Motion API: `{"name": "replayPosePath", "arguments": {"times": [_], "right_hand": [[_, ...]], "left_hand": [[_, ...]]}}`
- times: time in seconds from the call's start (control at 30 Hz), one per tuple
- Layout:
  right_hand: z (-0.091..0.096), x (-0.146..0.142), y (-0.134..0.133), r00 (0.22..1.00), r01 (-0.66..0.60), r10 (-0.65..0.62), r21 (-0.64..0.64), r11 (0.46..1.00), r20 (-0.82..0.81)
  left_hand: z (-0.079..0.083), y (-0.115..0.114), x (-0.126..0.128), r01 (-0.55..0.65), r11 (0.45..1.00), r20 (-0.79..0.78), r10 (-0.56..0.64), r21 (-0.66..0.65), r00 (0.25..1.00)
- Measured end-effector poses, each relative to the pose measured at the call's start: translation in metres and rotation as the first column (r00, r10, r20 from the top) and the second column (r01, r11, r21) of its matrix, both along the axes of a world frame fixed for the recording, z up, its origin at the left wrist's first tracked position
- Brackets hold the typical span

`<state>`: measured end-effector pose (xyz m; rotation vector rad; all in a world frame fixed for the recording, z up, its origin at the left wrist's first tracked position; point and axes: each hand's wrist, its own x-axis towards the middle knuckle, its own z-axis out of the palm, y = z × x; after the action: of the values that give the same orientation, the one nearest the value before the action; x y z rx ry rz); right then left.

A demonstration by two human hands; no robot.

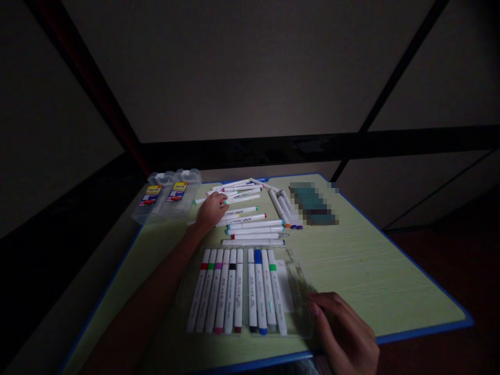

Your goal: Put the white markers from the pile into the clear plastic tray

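**Left hand on the loose markers, right hand at the tray**

Your left hand lay on the loose markers scattered at 12 o'clock from the clear tray. Its fingers were bent down onto them; whether they had one pinched, I cannot tell. Your right hand rested at the tray's 4 o'clock corner, fingers loosely curled and holding nothing, with the fingertips touching the tray's right rim. In the tray a row of markers lay side by side, each running from 12 to 6 o'clock. Two clear cases stood at 9 o'clock of the left hand. At its 3 o'clock lay three more markers, with a blurred teal thing just beside them. Everything sat on the green table.
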<state>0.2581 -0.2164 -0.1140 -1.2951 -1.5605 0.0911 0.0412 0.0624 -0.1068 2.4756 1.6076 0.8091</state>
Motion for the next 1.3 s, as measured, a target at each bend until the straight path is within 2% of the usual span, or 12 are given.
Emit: {"name": "replayPosePath", "arguments": {"times": [0.23,0.47,0.83,1.1,1.3], "right_hand": [[0.0025,-0.0026,-0.0014,0.998,0.018,-0.02,-0.026,0.999,-0.06],[0.002,-0.002,0.0008,0.999,0.001,-0.002,-0.015,1.0,-0.042],[0.0009,-0.001,0.0004,1.0,-0.012,0.012,-0.028,1.0,-0.027],[-0.0007,-0.0002,-0.0002,1.0,-0.006,0.006,-0.022,1.0,-0.019],[0.0009,-0.0019,-0.0016,0.999,0.011,-0.013,-0.045,0.999,-0.039]], "left_hand": [[0.0016,-0.0014,-0.0007,-0.018,0.999,-0.017,0.018,-0.036,1.0],[0.0015,0.0006,-0.0033,-0.039,0.999,-0.022,0.039,-0.023,0.999],[-0.0016,0.0037,-0.0067,-0.058,0.995,0.011,0.059,-0.077,0.998],[-0.0024,0.0053,-0.0076,-0.034,0.993,0.004,0.034,-0.111,0.999],[-0.0037,0.0077,-0.0089,0.041,0.993,0.004,-0.04,-0.11,0.999]]}}
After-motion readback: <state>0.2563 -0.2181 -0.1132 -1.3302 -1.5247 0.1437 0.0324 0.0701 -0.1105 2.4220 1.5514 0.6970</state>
